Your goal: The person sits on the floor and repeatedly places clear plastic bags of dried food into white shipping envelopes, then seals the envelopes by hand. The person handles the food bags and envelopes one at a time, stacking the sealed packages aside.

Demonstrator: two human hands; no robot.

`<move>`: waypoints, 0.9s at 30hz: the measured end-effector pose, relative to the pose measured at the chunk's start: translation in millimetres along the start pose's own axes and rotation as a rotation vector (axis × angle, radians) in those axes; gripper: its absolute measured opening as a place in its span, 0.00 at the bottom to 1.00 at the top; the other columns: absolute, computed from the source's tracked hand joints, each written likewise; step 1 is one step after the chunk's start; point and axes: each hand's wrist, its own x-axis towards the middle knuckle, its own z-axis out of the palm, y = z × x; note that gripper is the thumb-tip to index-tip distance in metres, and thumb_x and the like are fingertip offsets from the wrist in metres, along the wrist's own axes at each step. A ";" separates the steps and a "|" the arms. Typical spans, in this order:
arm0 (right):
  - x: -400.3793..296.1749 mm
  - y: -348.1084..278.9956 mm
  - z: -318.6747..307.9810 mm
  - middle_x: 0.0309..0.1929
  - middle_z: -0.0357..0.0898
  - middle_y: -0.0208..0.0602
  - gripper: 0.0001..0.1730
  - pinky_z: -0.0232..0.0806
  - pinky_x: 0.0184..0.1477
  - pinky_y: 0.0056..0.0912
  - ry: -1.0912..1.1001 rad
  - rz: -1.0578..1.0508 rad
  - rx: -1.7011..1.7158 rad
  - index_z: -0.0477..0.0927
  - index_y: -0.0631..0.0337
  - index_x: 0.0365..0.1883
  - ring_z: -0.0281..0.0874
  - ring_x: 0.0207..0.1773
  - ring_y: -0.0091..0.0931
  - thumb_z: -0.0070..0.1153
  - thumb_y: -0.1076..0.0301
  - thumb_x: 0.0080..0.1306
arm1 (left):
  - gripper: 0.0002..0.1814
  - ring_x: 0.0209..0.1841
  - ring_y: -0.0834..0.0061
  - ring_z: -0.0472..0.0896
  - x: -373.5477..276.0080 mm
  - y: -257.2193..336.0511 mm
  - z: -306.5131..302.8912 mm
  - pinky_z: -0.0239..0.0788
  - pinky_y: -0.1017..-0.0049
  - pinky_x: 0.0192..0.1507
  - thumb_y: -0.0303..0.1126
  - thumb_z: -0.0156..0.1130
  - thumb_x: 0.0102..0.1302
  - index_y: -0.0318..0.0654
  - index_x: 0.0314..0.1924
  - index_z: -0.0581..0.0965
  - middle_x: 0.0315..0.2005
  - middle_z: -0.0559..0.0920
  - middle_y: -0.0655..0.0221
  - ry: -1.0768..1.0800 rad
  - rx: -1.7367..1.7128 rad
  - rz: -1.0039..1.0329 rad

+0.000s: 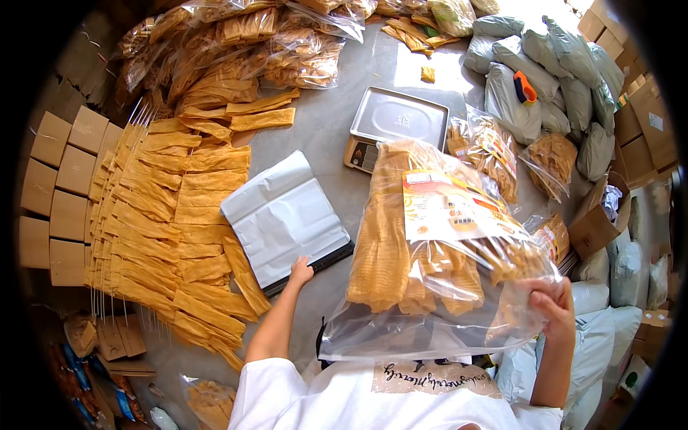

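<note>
My right hand [553, 303] grips the side of a large clear plastic bag [414, 333], which hangs tilted in front of my chest. Inside it are yellow-brown dried strips with a ribbed surface [376, 252] and a printed orange and white insert [457, 209]. My left hand [302, 270] touches the dark edge of a stack of pale grey mailing bags [285, 209] on the grey surface; whether its fingers pinch the top one is not clear. Beyond the clear bag stands a digital scale with a metal pan [400, 118], partly hidden by the bag.
Skewered rows of yellow strips [145, 215] lie at left beside cardboard boxes [54, 199]. Filled clear bags [301, 54] are piled at the far left. Stuffed grey mailers [537, 70], with an orange and black tape dispenser [524, 88] on them, and an open carton [596, 226] lie at right.
</note>
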 end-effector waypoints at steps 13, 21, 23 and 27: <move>-44.8 51.6 -25.2 0.16 0.71 0.22 0.12 0.57 0.19 0.18 -0.256 0.680 -0.377 0.84 0.63 0.47 0.63 0.15 0.13 0.58 0.73 0.66 | 0.45 0.76 0.56 0.24 -22.3 35.2 3.3 0.24 0.51 0.73 0.29 0.52 0.57 0.61 0.75 0.49 0.76 0.30 0.70 -0.430 0.326 -0.198; -47.2 66.1 -11.7 0.17 0.71 0.22 0.14 0.64 0.20 0.18 -0.303 0.723 -0.408 0.82 0.64 0.50 0.66 0.16 0.12 0.56 0.72 0.67 | 0.47 0.77 0.58 0.29 -26.9 8.7 22.2 0.27 0.51 0.73 0.32 0.58 0.56 0.54 0.75 0.50 0.76 0.36 0.71 -0.260 0.266 -0.041; -49.2 71.4 -10.8 0.17 0.71 0.21 0.14 0.64 0.21 0.17 -0.306 0.728 -0.374 0.82 0.63 0.51 0.66 0.16 0.12 0.56 0.73 0.68 | 0.47 0.77 0.58 0.30 -28.2 2.7 29.3 0.29 0.51 0.73 0.32 0.60 0.55 0.51 0.74 0.51 0.76 0.38 0.71 -0.182 0.261 -0.020; -49.2 75.7 -5.8 0.17 0.71 0.21 0.14 0.64 0.21 0.17 -0.331 0.711 -0.431 0.82 0.61 0.52 0.66 0.17 0.12 0.55 0.74 0.68 | 0.47 0.77 0.59 0.32 -36.7 26.2 -0.7 0.30 0.52 0.73 0.32 0.61 0.55 0.48 0.74 0.52 0.76 0.39 0.71 -0.213 0.407 -0.068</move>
